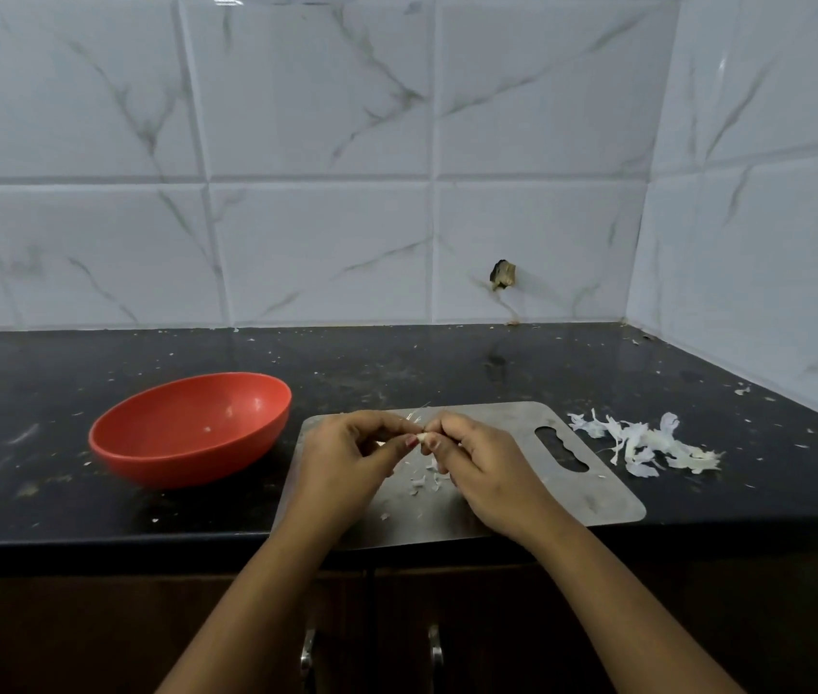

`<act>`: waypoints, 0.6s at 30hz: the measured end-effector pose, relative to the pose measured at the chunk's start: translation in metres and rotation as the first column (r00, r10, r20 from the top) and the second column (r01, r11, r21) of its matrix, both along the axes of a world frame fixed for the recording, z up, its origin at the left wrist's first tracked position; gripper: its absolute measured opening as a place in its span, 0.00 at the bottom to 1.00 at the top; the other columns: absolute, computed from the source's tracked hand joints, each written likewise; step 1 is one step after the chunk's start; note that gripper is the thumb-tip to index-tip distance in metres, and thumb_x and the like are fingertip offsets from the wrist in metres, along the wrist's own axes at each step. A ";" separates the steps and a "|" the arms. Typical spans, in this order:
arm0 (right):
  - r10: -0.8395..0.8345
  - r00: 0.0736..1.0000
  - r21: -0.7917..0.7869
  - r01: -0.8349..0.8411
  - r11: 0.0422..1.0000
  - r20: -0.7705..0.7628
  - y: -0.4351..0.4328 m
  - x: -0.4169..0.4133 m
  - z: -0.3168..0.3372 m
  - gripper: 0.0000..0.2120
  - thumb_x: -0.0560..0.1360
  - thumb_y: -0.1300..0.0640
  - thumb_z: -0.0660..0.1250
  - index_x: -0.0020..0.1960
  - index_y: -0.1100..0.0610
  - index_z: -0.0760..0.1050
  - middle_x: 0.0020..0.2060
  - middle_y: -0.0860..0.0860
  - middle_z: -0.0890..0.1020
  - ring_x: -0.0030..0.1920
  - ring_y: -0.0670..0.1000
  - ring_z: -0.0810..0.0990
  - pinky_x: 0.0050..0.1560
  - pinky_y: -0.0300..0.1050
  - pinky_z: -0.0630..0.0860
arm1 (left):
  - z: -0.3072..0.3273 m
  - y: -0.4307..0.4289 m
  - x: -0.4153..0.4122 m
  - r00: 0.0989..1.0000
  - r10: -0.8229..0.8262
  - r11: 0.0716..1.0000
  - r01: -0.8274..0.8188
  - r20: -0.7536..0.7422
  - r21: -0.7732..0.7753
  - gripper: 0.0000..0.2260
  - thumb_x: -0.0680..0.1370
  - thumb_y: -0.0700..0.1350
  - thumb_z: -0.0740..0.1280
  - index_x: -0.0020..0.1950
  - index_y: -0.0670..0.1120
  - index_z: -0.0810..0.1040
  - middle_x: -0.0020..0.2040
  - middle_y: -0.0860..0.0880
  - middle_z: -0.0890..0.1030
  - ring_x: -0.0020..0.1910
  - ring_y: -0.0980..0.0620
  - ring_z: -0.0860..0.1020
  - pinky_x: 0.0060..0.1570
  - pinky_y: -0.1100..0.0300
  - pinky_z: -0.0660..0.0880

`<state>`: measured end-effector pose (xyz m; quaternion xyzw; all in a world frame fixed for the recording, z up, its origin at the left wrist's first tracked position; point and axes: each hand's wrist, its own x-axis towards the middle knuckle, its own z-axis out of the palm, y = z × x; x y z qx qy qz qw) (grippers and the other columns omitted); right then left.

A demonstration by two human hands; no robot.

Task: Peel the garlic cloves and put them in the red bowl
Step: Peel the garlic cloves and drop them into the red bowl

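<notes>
- Left hand (346,455) and right hand (477,463) both pinch one garlic clove (422,437).
- Red bowl (186,468): left, only specks visible inside.
- Steel board (592,493) under hands.
- Peel pile (647,443): right.
- Step: likely mid-peel. Next: strip remaining skin, drop clove in bowl.

We saw white, grey-veined tiles on the far wall (306,117) and the right wall (772,192), with a chipped hole (503,275) low in the far one. Nearer us lay a speckled black worktop (396,363), with dark cupboard doors (96,633) and metal handles (306,653) below.
</notes>
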<state>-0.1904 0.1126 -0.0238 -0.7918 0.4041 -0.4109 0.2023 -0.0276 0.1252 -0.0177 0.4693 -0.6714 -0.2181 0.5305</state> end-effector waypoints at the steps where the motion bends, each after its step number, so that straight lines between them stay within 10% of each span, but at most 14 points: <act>1: -0.013 1.000 -0.024 0.012 1.000 -0.027 0.000 0.001 -0.001 0.08 0.82 0.55 0.60 0.45 0.50 0.74 0.34 0.45 0.76 0.36 0.44 0.74 0.36 0.34 0.69 | 0.000 -0.001 0.002 0.998 0.023 1.000 -0.023 0.056 -0.006 0.06 0.72 0.41 0.74 0.43 0.53 0.84 0.37 0.57 0.84 0.31 0.61 0.78 0.35 0.67 0.75; 10: -0.115 0.979 -0.128 0.095 0.987 -0.167 0.001 0.007 -0.007 0.08 0.82 0.53 0.59 0.51 0.53 0.76 0.38 0.47 0.79 0.40 0.46 0.77 0.40 0.45 0.75 | -0.002 0.000 0.005 0.944 0.141 0.986 -0.107 0.299 -0.128 0.03 0.73 0.44 0.74 0.43 0.53 0.85 0.35 0.62 0.81 0.35 0.62 0.78 0.36 0.71 0.72; 18: -0.131 0.991 -0.033 0.131 0.991 -0.006 0.000 0.003 -0.007 0.08 0.81 0.58 0.61 0.44 0.49 0.75 0.37 0.46 0.82 0.33 0.36 0.77 0.34 0.29 0.69 | -0.002 -0.001 -0.012 0.973 0.140 0.988 -0.124 0.186 -0.093 0.04 0.74 0.39 0.71 0.44 0.46 0.86 0.37 0.55 0.83 0.35 0.65 0.78 0.37 0.72 0.73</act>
